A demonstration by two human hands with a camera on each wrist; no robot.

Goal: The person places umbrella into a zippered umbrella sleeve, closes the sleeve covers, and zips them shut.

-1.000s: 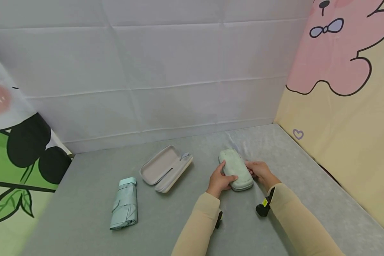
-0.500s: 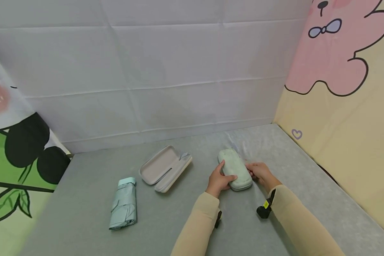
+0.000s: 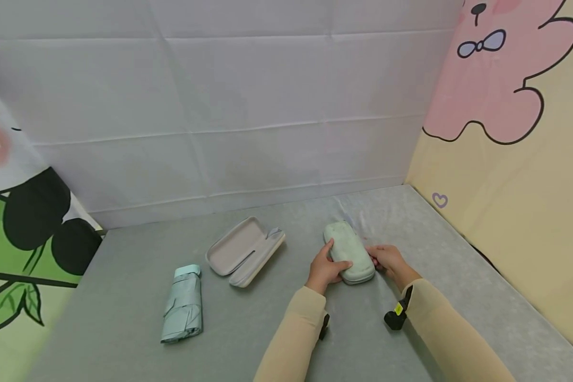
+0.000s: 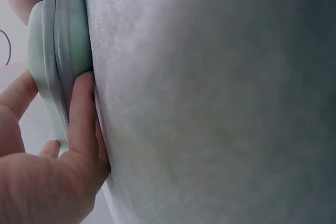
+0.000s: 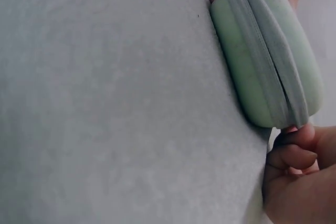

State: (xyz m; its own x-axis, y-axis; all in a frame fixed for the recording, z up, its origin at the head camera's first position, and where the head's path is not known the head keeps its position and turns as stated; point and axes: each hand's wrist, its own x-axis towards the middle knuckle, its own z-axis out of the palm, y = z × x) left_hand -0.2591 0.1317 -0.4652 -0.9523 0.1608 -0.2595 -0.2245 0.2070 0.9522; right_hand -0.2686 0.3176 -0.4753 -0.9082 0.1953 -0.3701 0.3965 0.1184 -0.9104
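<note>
A mint-green zippered glasses case (image 3: 352, 252) lies on the grey cloth-covered table, closed along its grey zipper band (image 5: 265, 45). My left hand (image 3: 322, 271) grips its left side, thumb on top and fingers low along the side, as the left wrist view shows. At the opposite side my right hand (image 3: 389, 259) has curled fingers and pinches at the end of the zipper band. In the right wrist view those fingers (image 5: 294, 156) hide the small part they pinch.
An open pale grey glasses case (image 3: 239, 245) sits left of the hands, with a bit of cloth (image 3: 275, 232) at its far end. Farther left lies a folded light-teal umbrella (image 3: 183, 305). A white sheet (image 3: 248, 106) hangs behind the table (image 3: 124, 276), with patterned sheets on both sides.
The head view has shifted slightly, so everything sits a little farther left. Both hands keep their hold on the mint-green case, and the right hand has barely moved.
</note>
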